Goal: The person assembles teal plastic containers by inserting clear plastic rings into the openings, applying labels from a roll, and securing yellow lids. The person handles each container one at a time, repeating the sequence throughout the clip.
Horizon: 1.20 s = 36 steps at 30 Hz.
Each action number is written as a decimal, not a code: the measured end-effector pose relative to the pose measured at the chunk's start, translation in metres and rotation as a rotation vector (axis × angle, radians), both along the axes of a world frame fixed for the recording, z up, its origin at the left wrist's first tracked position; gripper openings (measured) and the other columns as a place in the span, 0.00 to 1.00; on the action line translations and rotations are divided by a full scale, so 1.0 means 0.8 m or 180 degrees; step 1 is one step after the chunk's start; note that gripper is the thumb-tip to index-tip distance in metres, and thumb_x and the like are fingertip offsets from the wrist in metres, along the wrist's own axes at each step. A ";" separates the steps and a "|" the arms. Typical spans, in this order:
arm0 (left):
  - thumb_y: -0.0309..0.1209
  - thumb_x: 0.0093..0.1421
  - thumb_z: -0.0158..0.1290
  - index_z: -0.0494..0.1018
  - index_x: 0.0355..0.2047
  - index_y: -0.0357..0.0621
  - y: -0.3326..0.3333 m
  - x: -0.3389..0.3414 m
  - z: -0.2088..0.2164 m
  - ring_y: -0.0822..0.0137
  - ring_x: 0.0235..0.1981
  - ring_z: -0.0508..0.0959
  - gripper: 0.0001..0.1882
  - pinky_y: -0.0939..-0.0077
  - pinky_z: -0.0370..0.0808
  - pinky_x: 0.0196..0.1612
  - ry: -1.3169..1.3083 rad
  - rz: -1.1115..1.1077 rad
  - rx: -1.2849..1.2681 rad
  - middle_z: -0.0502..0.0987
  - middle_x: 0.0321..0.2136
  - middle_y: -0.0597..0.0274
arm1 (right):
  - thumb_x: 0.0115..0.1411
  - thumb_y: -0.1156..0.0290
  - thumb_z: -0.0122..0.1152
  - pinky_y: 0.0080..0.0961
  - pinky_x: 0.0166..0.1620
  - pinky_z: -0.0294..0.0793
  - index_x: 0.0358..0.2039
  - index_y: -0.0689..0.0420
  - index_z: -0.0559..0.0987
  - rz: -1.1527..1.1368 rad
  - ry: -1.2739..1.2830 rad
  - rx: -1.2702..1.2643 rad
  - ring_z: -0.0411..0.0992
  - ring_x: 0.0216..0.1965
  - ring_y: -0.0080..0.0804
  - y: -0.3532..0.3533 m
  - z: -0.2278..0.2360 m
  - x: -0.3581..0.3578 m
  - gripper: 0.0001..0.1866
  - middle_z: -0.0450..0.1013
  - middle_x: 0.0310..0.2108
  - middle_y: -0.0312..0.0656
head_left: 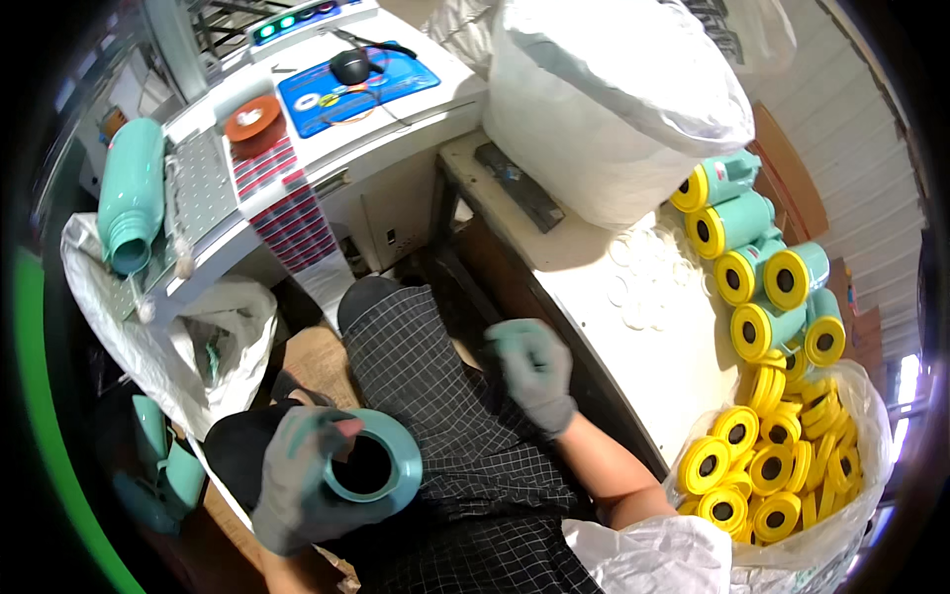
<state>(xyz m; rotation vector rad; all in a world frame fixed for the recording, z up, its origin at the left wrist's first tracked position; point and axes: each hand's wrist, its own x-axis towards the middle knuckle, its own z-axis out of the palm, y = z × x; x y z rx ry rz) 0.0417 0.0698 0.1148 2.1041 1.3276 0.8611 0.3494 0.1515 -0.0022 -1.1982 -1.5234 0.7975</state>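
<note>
On my lap is a teal plastic jug with a wide round mouth turned up toward me, its inside dark. My left hand, in a grey glove with a bare fingertip showing, is closed round the jug's side near the rim. Above my other thigh, beside the white table's edge, hovers my right hand in a grey and green glove. Its fingers are curled in, and whatever they may hold is hidden. The jug's lower part is out of sight behind its rim and my left hand.
Right, the white table bears white rings, a large white sack and teal jugs with yellow lids. A bag of yellow lids stands near. Left are a machine bench, another teal jug and an open white bag.
</note>
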 end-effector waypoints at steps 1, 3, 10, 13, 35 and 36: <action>0.39 0.39 0.81 0.75 0.53 0.40 0.012 -0.004 -0.002 0.50 0.43 0.81 0.42 0.59 0.78 0.47 -0.0007 -0.0266 -0.0151 0.79 0.46 0.49 | 0.62 0.78 0.68 0.31 0.45 0.80 0.39 0.63 0.84 -0.0492 -0.0061 -0.0027 0.80 0.42 0.43 -0.002 -0.017 0.043 0.05 0.80 0.44 0.51; 0.38 0.41 0.80 0.74 0.55 0.41 0.007 -0.012 -0.015 0.51 0.48 0.81 0.42 0.58 0.78 0.53 -0.0500 -0.0485 -0.0690 0.78 0.49 0.51 | 0.63 0.77 0.67 0.34 0.44 0.81 0.38 0.62 0.84 -0.1316 -0.0896 0.0166 0.80 0.42 0.45 -0.021 -0.008 0.096 0.05 0.80 0.45 0.50; 0.40 0.40 0.79 0.71 0.58 0.43 0.011 0.063 -0.051 0.52 0.52 0.78 0.45 0.52 0.76 0.56 0.0444 -0.0246 0.0589 0.77 0.48 0.55 | 0.55 0.67 0.67 0.46 0.44 0.75 0.33 0.51 0.84 -0.1884 -0.4098 0.0077 0.75 0.43 0.48 0.042 -0.017 0.208 0.06 0.79 0.42 0.40; 0.39 0.41 0.79 0.68 0.63 0.42 0.006 0.058 -0.055 0.51 0.50 0.78 0.50 0.50 0.76 0.54 0.0498 0.0053 0.0455 0.77 0.48 0.55 | 0.60 0.69 0.68 0.41 0.43 0.77 0.35 0.54 0.83 -0.1525 -0.3012 0.0439 0.76 0.39 0.45 0.039 -0.001 0.163 0.05 0.79 0.39 0.43; 0.43 0.39 0.72 0.82 0.28 0.48 -0.010 0.001 -0.033 0.51 0.51 0.75 0.19 0.36 0.74 0.58 0.1178 -0.0190 0.0346 0.79 0.37 0.64 | 0.52 0.54 0.78 0.39 0.40 0.75 0.40 0.56 0.81 0.2542 -0.1118 0.0512 0.74 0.40 0.42 -0.055 0.088 -0.102 0.23 0.74 0.42 0.44; 0.43 0.39 0.73 0.82 0.28 0.48 -0.009 0.001 -0.028 0.50 0.52 0.75 0.19 0.36 0.74 0.58 0.1296 -0.0241 0.0413 0.79 0.38 0.63 | 0.52 0.54 0.78 0.40 0.40 0.75 0.40 0.56 0.81 0.2489 -0.1224 0.0526 0.74 0.40 0.42 -0.055 0.089 -0.106 0.23 0.74 0.42 0.44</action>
